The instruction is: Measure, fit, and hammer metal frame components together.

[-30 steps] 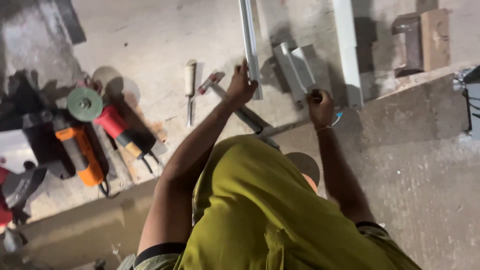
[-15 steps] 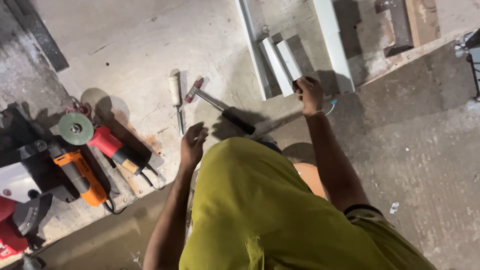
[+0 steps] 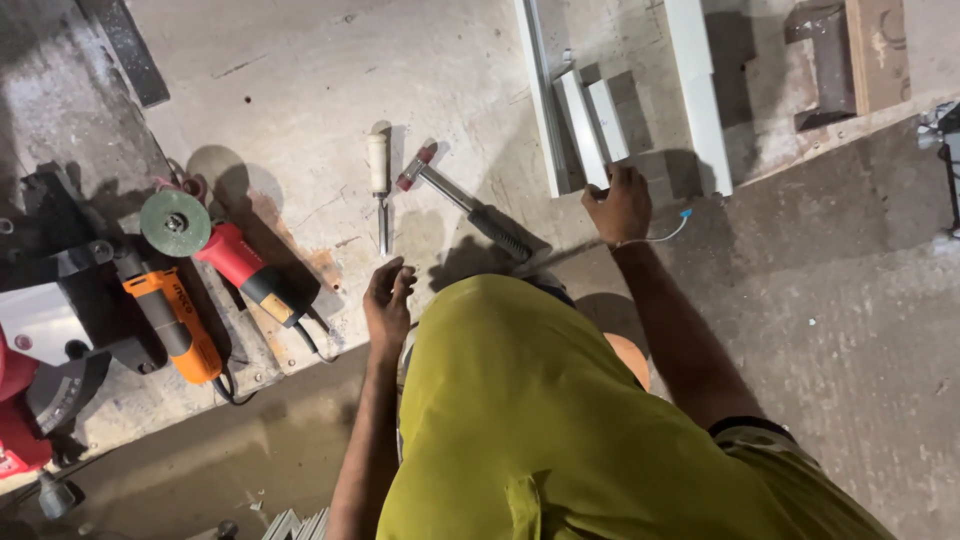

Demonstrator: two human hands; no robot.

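Seen from above, a person in a yellow-green shirt bends over a worn board laid on a concrete floor. The left hand hangs at the board's near edge with fingers loosely curled and holding nothing, just short of a chisel that lies with its pale handle pointing away. Beside the chisel rests a hammer, its red-tipped head farther out and its black grip toward the person, within easy reach. The right hand closes over the near end of a short white bar, apparently steadying it where it lies between longer white lengths. At the board's left edge, a red grinder and an orange power tool lie side by side, cords trailing off the near edge. A wooden block sits toward the far right corner.
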